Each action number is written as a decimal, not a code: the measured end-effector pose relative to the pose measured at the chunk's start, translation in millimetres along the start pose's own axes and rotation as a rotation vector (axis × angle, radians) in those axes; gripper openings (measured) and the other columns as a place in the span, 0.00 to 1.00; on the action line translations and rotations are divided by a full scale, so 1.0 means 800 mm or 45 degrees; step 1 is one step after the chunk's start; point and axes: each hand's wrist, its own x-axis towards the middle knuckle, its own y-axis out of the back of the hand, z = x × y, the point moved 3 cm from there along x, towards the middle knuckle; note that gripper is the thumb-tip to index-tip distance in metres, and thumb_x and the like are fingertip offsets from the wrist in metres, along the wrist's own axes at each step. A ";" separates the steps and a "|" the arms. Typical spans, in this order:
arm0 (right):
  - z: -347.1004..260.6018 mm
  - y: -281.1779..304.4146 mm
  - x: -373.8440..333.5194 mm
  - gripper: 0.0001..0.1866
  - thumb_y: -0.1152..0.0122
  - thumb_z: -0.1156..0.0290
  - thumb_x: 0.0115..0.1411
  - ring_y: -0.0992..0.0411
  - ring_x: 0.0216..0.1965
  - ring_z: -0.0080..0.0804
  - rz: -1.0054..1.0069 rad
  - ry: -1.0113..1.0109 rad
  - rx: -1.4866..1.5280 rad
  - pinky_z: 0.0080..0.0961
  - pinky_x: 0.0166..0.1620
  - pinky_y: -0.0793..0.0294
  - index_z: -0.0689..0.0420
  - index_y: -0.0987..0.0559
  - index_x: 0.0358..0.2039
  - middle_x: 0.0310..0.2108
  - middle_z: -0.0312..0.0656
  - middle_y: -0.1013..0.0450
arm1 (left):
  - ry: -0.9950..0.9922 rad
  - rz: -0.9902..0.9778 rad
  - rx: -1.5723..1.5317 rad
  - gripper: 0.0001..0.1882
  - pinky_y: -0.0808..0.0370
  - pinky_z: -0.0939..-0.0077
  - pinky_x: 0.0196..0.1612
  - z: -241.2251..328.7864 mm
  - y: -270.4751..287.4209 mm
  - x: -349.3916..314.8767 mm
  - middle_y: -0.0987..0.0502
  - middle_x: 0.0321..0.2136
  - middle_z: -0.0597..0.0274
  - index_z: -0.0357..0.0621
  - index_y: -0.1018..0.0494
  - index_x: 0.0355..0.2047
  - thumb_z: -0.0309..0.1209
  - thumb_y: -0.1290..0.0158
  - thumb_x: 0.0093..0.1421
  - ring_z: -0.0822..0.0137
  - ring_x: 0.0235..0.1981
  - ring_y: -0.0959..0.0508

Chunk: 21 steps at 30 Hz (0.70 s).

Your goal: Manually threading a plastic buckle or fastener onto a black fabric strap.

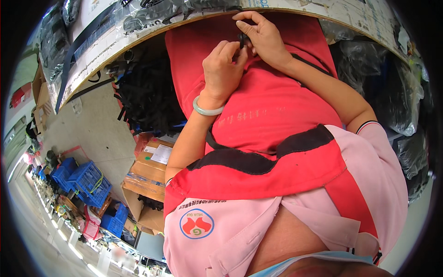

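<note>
Both of my hands are close together over the red apron (272,97) on my lap, just below the table edge. My left hand (222,69), with a pale green bangle (207,110) on its wrist, is closed, its thumb and fingers pinching a small black piece (241,39). On the other side, my right hand (265,40) has its lower fingers curled against that same piece. Its index finger and thumb reach beyond it toward the table. The piece is mostly hidden by the fingers, and its kind is too small to tell.
A worn tabletop (318,8) curves across the top, with plastic-wrapped black goods (54,39) at its left. Black straps (147,97) are heaped beneath it. A cardboard box (150,166) and blue crates (90,182) stand on the left; clear plastic bags (397,99) hang at the right.
</note>
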 end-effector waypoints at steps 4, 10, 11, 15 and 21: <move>0.023 -0.006 0.007 0.13 0.49 0.65 0.68 0.38 0.13 0.14 0.052 -0.049 -0.079 0.15 0.16 0.39 0.57 0.27 0.48 0.16 0.31 0.35 | -0.028 -0.007 0.025 0.05 0.30 0.74 0.24 -0.007 -0.003 -0.001 0.27 0.20 0.59 0.38 0.25 0.29 0.23 0.40 0.52 0.65 0.19 0.26; 0.036 -0.002 0.011 0.13 0.50 0.65 0.68 0.37 0.12 0.17 0.035 -0.132 -0.040 0.17 0.15 0.37 0.57 0.26 0.47 0.16 0.33 0.33 | -0.116 -0.061 0.087 0.05 0.29 0.74 0.24 -0.006 -0.008 -0.003 0.27 0.21 0.58 0.38 0.25 0.28 0.24 0.40 0.52 0.63 0.19 0.26; 0.049 0.004 0.024 0.13 0.50 0.65 0.68 0.37 0.12 0.17 0.181 0.348 -0.278 0.17 0.15 0.37 0.58 0.25 0.47 0.16 0.34 0.33 | -0.026 -0.048 -0.025 0.05 0.29 0.70 0.24 -0.003 -0.012 -0.001 0.28 0.21 0.59 0.40 0.26 0.27 0.25 0.40 0.52 0.60 0.21 0.25; 0.039 -0.009 0.013 0.13 0.51 0.65 0.67 0.37 0.12 0.18 0.013 -0.173 -0.149 0.19 0.15 0.37 0.59 0.24 0.45 0.15 0.36 0.33 | 0.046 -0.093 0.022 0.05 0.28 0.72 0.24 -0.015 -0.011 -0.006 0.26 0.22 0.58 0.39 0.26 0.27 0.25 0.40 0.52 0.60 0.19 0.25; 0.031 -0.001 0.003 0.20 0.56 0.57 0.69 0.40 0.10 0.18 -0.028 -0.483 0.123 0.17 0.14 0.41 0.62 0.25 0.44 0.12 0.33 0.37 | -0.103 -0.202 0.153 0.05 0.28 0.70 0.24 -0.015 -0.018 -0.004 0.26 0.22 0.58 0.40 0.25 0.27 0.26 0.40 0.53 0.60 0.20 0.24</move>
